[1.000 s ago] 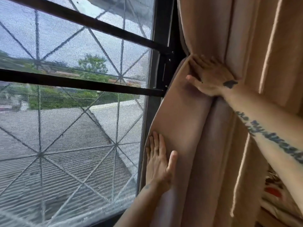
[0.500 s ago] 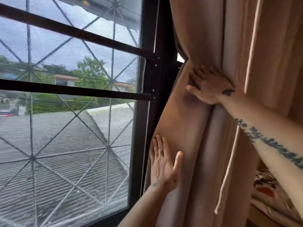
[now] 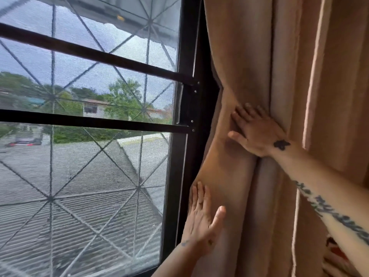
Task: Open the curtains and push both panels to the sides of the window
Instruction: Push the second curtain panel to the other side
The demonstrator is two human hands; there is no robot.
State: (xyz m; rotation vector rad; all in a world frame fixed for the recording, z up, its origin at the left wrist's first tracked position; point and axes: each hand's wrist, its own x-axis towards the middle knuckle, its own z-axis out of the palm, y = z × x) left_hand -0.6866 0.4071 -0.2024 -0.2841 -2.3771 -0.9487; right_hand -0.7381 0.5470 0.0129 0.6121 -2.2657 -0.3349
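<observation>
The curtain (image 3: 239,56) runs off the top, right and bottom edges, so its rail and hem are out of sight. The right hand (image 3: 257,132) has its fingertips sunk into a fold at centre right. A patterned fabric (image 3: 335,254) at lower right is cropped and unreadable. Houses and trees (image 3: 119,100) at left are blurred behind the mesh screen (image 3: 79,176)

The bunched beige fabric curtain panel (image 3: 239,56) fills the right side, pressed against the black metal window frame post (image 3: 189,96), so no gap shows between them. The left hand (image 3: 201,220) and right hand (image 3: 257,130) lie flat on its folds. Left of the post, a mesh screen (image 3: 79,176) and 2 dark horizontal bars (image 3: 89,121) close off the window opening.
</observation>
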